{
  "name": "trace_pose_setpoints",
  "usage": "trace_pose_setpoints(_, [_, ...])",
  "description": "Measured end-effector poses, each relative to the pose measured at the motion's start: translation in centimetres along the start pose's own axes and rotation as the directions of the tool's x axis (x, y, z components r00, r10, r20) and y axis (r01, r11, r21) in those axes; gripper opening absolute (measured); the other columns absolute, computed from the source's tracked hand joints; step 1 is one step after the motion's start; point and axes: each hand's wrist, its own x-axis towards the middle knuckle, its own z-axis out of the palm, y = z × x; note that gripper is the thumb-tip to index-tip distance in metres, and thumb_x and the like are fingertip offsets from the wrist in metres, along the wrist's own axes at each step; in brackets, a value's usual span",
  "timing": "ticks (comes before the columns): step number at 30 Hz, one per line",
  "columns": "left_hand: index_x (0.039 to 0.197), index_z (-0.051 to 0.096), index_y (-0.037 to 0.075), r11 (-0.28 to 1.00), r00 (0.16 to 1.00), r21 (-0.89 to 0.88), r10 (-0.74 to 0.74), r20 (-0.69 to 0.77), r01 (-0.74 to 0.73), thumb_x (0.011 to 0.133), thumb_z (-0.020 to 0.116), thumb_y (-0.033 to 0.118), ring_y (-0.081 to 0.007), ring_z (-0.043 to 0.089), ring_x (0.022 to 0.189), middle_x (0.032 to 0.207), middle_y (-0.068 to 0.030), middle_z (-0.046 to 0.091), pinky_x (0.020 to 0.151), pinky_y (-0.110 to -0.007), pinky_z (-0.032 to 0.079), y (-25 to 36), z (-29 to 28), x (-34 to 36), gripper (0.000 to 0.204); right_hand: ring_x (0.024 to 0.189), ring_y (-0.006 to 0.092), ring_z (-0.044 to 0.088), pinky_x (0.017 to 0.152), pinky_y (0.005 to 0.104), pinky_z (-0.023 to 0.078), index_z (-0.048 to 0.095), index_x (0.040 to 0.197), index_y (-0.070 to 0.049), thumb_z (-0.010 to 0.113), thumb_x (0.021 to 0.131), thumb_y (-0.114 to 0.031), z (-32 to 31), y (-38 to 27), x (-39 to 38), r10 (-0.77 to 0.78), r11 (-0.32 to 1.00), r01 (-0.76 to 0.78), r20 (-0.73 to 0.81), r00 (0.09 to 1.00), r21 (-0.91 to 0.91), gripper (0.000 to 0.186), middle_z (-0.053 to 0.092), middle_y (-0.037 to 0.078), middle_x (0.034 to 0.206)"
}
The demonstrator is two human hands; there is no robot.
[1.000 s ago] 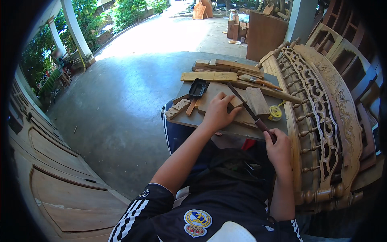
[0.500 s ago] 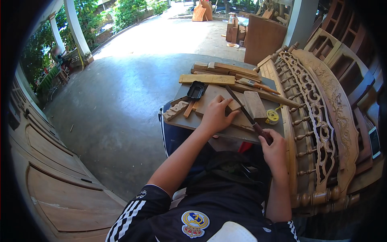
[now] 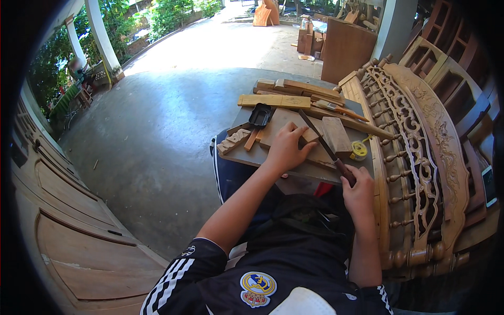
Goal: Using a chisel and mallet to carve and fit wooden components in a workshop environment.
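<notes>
My right hand (image 3: 359, 190) is wrapped round the brown handle of a file (image 3: 321, 134), whose long dark blade points away and to the left. The blade lies against the side of a small wood block (image 3: 310, 136). My left hand (image 3: 287, 147) grips that block between thumb and fingers, pressing it down on a flat wooden board (image 3: 278, 122). Right of the blade rests a thicker wood block (image 3: 336, 135), with a yellow tape measure (image 3: 359, 150) beside it. A black plastic tray (image 3: 260, 115) sits left of the board, near a carved wood piece (image 3: 234, 142).
Wood strips (image 3: 275, 101) and a brush (image 3: 336, 108) lie along the far side of the small grey worktable (image 3: 245, 156). A carved, spindled wooden panel (image 3: 404, 152) leans at the right, a phone (image 3: 489, 186) beyond it. Wooden doors (image 3: 84, 257) line the left. A person (image 3: 79, 72) sits far left.
The view has shifted slightly, so everything appears a little further right. Both hands, the file and the small block keep nearly the same places relative to the worktable.
</notes>
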Motion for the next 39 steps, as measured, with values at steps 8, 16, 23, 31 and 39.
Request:
trace_pose_setpoints(8, [0.117,0.071,0.002,0.997,0.996,0.041,0.063,-0.058,-0.061,0.082,0.08,0.029,-0.033,0.064,0.088,0.094,-0.0158,0.063,0.079,-0.041,0.052,-0.2,0.0,0.0,0.045,0.094,0.0374,0.06,0.083,0.0445,0.047,0.069,0.099,0.0,0.072,0.083,-0.005,-0.3,-0.9,-0.4,-0.049,0.998,0.049,0.012,0.999,-0.037,0.017,0.061,0.016,0.091])
trace_pose_setpoints(16, [0.118,0.071,0.002,0.996,0.996,0.062,0.062,-0.06,-0.058,0.083,0.079,0.03,-0.033,0.065,0.087,0.094,-0.016,0.063,0.079,-0.041,0.052,-0.2,0.0,0.1,0.046,0.092,0.0383,0.062,0.082,0.0439,0.048,0.065,0.097,0.003,0.066,0.09,-0.007,0.0,-0.6,-0.2,-0.035,0.992,0.031,0.032,0.999,0.118,0.013,0.063,0.018,0.093])
trace_pose_setpoints(23, [0.118,0.07,0.003,0.997,0.994,0.022,0.069,-0.079,-0.067,0.082,0.079,0.031,-0.037,0.064,0.09,0.096,-0.0183,0.061,0.08,-0.043,0.052,-0.4,0.3,-0.2,0.046,0.096,0.0409,0.062,0.084,0.0444,0.048,0.062,0.101,0.003,0.065,0.09,-0.006,-0.4,-0.7,-0.5,-0.047,0.998,0.043,0.09,0.995,0.047,0.014,0.063,0.021,0.1])
trace_pose_setpoints(31, [0.118,0.067,0.002,0.999,0.999,-0.009,-0.045,0.017,0.045,0.081,0.076,0.031,-0.0401,0.06,0.108,0.11,-0.0216,0.059,0.097,-0.047,0.048,0.0,0.3,0.0,0.048,0.102,0.045,0.061,0.09,0.0471,0.047,0.037,0.154,-0.007,0.049,0.095,0.003,-2.2,-1.9,-2.2,-0.209,0.971,0.153,0.335,0.919,0.186,0.061,0.058,0.028,0.121])
trace_pose_setpoints(39, [0.109,0.064,-0.002,0.987,0.966,0.157,-0.069,0.25,0.03,0.076,0.076,0.025,-0.0393,0.064,0.107,0.109,-0.0222,0.064,0.093,-0.046,0.052,1.8,-0.9,4.4,0.044,0.092,0.0446,0.063,0.082,0.0475,0.049,0.041,0.152,-0.005,0.044,0.097,0.003,-1.8,-2.8,-2.1,-0.24,0.967,0.253,0.283,0.929,-0.013,0.055,0.062,0.028,0.103])
